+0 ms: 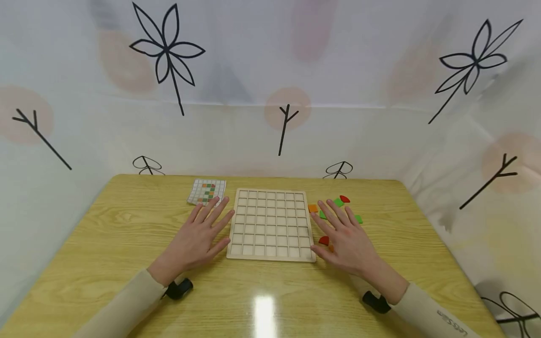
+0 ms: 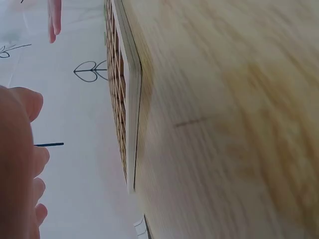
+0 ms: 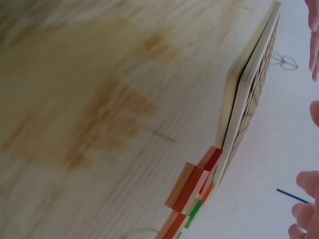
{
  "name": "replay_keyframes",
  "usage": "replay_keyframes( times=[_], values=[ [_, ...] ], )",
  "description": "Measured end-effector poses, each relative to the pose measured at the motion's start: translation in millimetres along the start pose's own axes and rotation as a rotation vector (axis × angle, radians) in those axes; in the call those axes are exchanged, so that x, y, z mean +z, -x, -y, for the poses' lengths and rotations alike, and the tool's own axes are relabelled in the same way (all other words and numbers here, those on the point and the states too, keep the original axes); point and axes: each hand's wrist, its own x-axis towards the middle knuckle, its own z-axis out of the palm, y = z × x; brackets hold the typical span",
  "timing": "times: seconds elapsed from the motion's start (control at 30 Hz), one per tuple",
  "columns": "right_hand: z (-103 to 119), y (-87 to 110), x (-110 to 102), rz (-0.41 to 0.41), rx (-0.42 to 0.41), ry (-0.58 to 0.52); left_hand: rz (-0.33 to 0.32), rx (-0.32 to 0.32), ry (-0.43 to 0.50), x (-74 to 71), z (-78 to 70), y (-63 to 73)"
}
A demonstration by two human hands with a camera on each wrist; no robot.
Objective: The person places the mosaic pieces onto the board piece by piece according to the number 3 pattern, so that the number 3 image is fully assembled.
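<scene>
A square wooden grid board [image 1: 270, 224] lies flat on the table between the two hands, its many compartments bare. My left hand [image 1: 195, 238], fingers straight and spread, hovers palm down by the board's left side and holds nothing. On the other side my right hand [image 1: 347, 241] is likewise spread, above several small coloured pieces. Among these are an orange square [image 1: 313, 208], a green piece [image 1: 338, 202], a red rounded piece [image 1: 344, 199] and another red rounded piece [image 1: 323, 240]. The right hand partly covers some pieces. In the right wrist view, orange pieces [image 3: 187, 187] lie beside the board's edge.
A card [image 1: 207, 191] printed with a coloured grid pattern lies behind the left hand. The wooden table [image 1: 127, 225] meets a patterned cloth backdrop [image 1: 236, 131] at its back and sides. Dark straps with a small device sit at both wrists.
</scene>
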Motion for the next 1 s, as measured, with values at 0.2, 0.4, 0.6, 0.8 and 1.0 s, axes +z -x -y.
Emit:
replay_keyframes(
  times=[0.2, 0.4, 0.6, 0.8, 1.0],
  values=[
    [-0.6, 0.8, -0.5, 0.01, 0.012, -0.016, -0.01, -0.004, 0.068, 1.3, -1.7, -3.2],
    [-1.4, 1.8, 0.5, 0.018, 0.025, -0.037, -0.021, -0.011, 0.139, 0.1, -3.9, -6.8],
    [-2.8, 5.2, 1.0, -0.008, 0.036, -0.102, -0.037, -0.035, 0.208, -0.8, -5.4, -11.0],
    [-5.5, 8.2, 2.0, -0.042, 0.056, -0.155, -0.083, -0.078, 0.316, 3.8, -4.1, -14.3],
    [-10.4, 10.6, 4.3, -0.04, 0.146, -0.226, -0.035, -0.171, 0.539, 13.7, 4.2, -16.5]
  ],
)
